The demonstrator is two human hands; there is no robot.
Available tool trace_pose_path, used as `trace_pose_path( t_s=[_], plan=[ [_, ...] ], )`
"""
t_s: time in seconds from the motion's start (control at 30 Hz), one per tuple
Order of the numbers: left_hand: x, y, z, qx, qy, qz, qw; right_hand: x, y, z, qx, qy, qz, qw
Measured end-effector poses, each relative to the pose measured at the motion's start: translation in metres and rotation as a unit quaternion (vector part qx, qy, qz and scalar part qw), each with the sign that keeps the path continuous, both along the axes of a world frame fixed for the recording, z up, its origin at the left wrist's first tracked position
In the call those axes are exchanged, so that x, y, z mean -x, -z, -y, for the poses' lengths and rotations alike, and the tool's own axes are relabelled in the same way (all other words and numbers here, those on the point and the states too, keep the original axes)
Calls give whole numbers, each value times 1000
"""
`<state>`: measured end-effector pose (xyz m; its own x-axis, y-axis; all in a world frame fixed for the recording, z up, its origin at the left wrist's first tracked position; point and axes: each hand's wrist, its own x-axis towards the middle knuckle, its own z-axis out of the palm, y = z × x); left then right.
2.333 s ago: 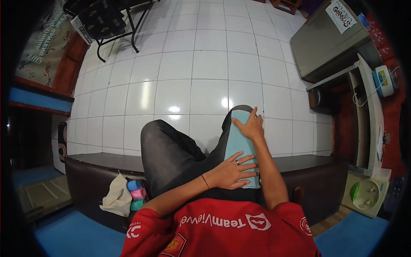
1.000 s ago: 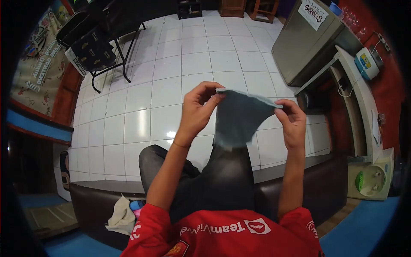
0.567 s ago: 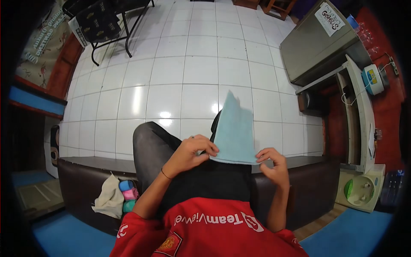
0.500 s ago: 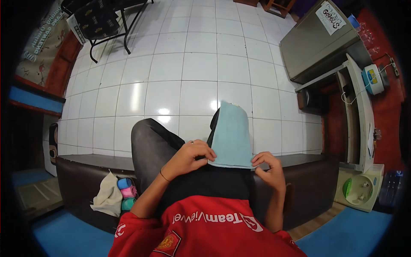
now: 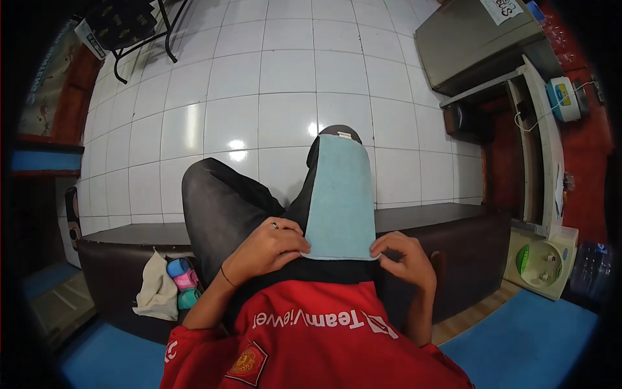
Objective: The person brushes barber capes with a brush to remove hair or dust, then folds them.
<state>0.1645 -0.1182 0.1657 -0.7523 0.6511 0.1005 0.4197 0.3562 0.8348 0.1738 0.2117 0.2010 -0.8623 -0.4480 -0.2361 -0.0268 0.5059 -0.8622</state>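
A light blue cloth lies lengthwise along my right thigh, a small white tag showing at its far end by the knee. The near edge looks doubled or slightly rolled. My left hand, with a ring on one finger, pinches the near left corner. At the near right corner, my right hand grips the cloth between thumb and fingers. Beside my left forearm, a cream cloth and several rolled cloths in blue, pink and green rest on the dark bench.
I sit on a dark brown bench above a white tiled floor. A folding chair stands far left. At right are a grey refrigerator, a shelf unit and a cream appliance.
The cloth has come down flat along the thigh, its far end now on the knee. Both hands have drawn its near edge slightly closer to my body. The camera view has shifted.
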Motion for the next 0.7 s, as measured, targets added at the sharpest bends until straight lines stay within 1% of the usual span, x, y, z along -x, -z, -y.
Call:
trace_pose_path(
  t_s=[0.07,0.1,0.17,0.3,0.33,0.37,0.4,0.43,0.47,0.5,0.53,0.57,0.63,0.67,0.7],
  plan=[
    [-8,-11,-1,4,12,12,1000,-3,-14,1,7,-33,78,996],
    [-12,-18,-2,13,19,23,999,-4,-20,0,5,-30,80,996],
    [-18,-36,-2,20,34,42,998,-6,-29,-1,56,-56,140,987],
    [-20,-55,-10,32,21,17,999,-4,-32,-9,67,-70,163,982],
    [-17,-54,-14,33,22,16,999,-3,-28,-10,73,-49,135,987],
    [-12,-50,-18,4,-12,42,999,-2,-23,-10,79,-29,107,991],
    [-6,-45,-23,-26,-46,67,996,-1,-15,-9,82,-30,104,991],
    [2,-38,-27,-62,-79,94,991,0,-4,-8,115,55,118,985],
    [11,-32,-32,-92,-111,173,974,1,7,-7,147,139,131,971],
    [18,-23,-38,-128,-155,221,954,6,19,-5,176,171,142,959],
    [27,-11,-46,-164,-197,267,929,13,27,-2,178,172,138,959],
    [38,4,-54,-163,-195,264,931,20,35,3,213,241,142,936],
    [61,36,-68,-282,-290,271,873,36,56,11,287,366,172,869],
    [71,45,-72,-281,-289,266,876,45,61,17,291,365,168,868],
    [80,52,-77,-265,-311,272,871,54,64,24,298,400,171,850]
  ],
)
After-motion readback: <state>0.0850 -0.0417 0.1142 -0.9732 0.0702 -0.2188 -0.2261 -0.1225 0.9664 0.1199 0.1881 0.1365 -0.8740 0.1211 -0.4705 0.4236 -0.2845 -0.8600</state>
